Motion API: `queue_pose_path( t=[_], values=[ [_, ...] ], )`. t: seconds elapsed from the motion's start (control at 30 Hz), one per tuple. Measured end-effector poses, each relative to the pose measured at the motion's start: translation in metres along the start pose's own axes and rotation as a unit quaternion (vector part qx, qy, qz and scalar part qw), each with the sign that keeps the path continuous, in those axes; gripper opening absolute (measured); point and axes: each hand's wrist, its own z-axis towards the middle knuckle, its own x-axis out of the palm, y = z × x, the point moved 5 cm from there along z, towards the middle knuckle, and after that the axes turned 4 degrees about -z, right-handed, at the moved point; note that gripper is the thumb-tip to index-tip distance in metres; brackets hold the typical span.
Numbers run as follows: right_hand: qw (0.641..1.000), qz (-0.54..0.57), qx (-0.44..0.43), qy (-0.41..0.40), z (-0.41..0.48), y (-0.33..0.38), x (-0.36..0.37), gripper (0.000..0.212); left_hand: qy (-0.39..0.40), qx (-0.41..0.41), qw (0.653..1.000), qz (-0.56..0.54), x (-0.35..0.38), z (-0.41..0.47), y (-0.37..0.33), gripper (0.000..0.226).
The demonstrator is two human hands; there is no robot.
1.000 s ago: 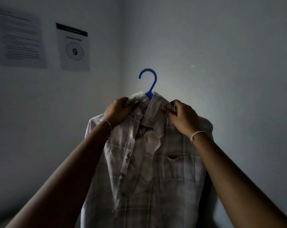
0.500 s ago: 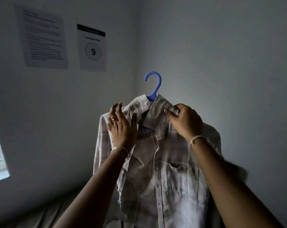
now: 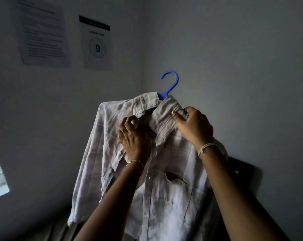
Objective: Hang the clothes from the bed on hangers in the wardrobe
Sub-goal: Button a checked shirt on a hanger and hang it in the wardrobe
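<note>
The shirt (image 3: pixel 164 197) you hold up is pale, faintly checked and wrinkled, with white snap buttons and a chest pocket on the right side of the picture. It sits on a blue plastic hanger (image 3: pixel 171 82), whose hook rises out of the collar, leans to the right and stands free in the air. The neck is open, and a bit of blue shows in the gap. One long sleeve hangs down on the left. Your right hand (image 3: pixel 193 126) pinches the right collar flap. Your left hand (image 3: pixel 135 138) grips the left front edge just below the collar.
</note>
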Motion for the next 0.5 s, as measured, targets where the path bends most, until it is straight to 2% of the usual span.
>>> queue_pose_path(
  t=[0.17,0.27,0.5],
  values=[
    [0.994,0.016,0.075,0.077,0.003,-0.053,0.037,0.041,0.025,0.016,0.999,0.013,0.029,-0.012,0.013,0.034],
    [0.986,0.019,0.116,0.121,-0.006,-0.104,0.074,0.041,0.099,-0.018,0.995,0.025,0.062,-0.037,0.047,0.016],
    [0.956,-0.002,0.204,0.212,-0.049,-0.257,0.191,0.040,0.291,-0.163,0.940,0.076,0.167,-0.141,0.151,0.026]
  ],
)
